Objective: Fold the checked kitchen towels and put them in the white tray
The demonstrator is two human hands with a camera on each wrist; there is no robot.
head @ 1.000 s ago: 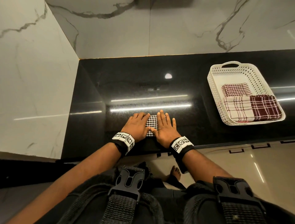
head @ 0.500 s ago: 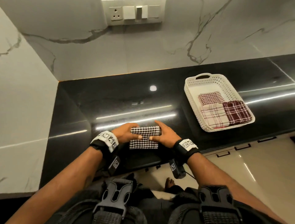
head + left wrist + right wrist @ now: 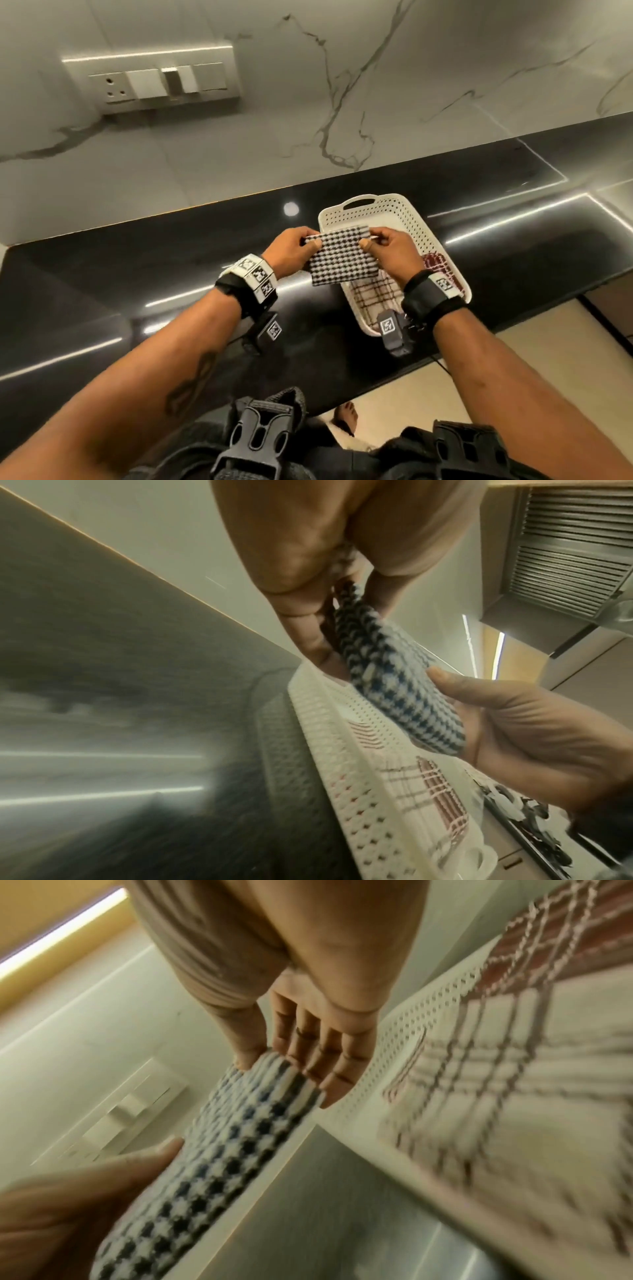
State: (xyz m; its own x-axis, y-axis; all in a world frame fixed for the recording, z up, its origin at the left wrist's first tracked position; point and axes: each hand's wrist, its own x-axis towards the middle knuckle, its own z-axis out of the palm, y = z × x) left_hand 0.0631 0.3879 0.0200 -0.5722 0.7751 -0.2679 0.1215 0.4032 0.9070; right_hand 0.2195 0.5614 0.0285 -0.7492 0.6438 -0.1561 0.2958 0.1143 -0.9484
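Observation:
A folded black-and-white checked towel [image 3: 342, 257] hangs in the air over the left rim of the white perforated tray [image 3: 404, 212]. My left hand [image 3: 291, 250] pinches its left edge and my right hand [image 3: 390, 246] pinches its right edge, thumbs on top. In the left wrist view the towel [image 3: 394, 680] sits between my fingers above the tray wall [image 3: 359, 777]. The right wrist view shows the towel [image 3: 219, 1145] edge-on beside the tray [image 3: 394, 1074]. Inside the tray lie a cream checked towel [image 3: 373, 294] and a dark red checked towel [image 3: 442, 270], partly hidden by my right wrist.
The black glossy counter [image 3: 171, 274] runs along a marble wall with a switch and socket panel [image 3: 154, 82]. The tray stands near the counter's front edge; beige floor [image 3: 513, 346] lies beyond. The corner wall closes the left end.
Both hands went from pressing the towel flat on the counter to lifting it, then carried it rightward to above the tray's left rim. The head view swung right and up.

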